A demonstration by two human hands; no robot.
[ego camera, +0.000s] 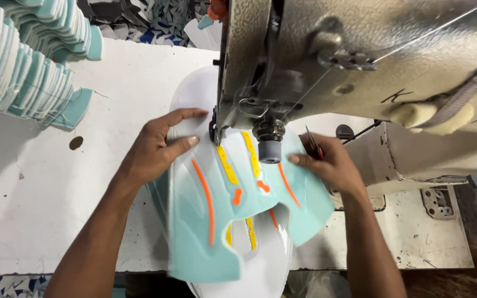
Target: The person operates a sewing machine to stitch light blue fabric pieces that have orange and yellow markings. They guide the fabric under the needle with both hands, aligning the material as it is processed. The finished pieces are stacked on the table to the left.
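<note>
Head view looks down on a white-topped counter [40,209], scuffed and speckled, with an industrial sewing machine of grey hammered metal [360,60] filling the far right. Under its needle area lies a pale turquoise shoe-upper panel of smooth synthetic sheet, horseshoe-shaped with yellow and orange raised stripes [211,221]; it sits at the centre of the counter, its far edge tucked beneath the machine's foot [270,150], its near lobes reaching past the counter's near edge. A white translucent layer [260,270] shows beneath it, near centre, and also beyond its far edge by the machine. The left hand [158,149] rests flat on the panel's far left corner, fingers stretched out and spread, pressing down rather than gripping, fingertips just beside the needle. The right hand [327,163] lies on the panel's right wing, fingers extended toward the foot and pressing the sheet; a small red-handled, thin metal tool, probably thread snips [313,142], is tucked against this hand, though how it is gripped cannot be told. At the far left, a fanned stack of matching turquoise cut pieces with white edges [23,60] stands on the counter, well apart from the hands. A thin thread [327,72] runs slantwise across the machine head. Scraps of blue and white offcuts [139,22] lie beyond the counter's far edge.
</note>
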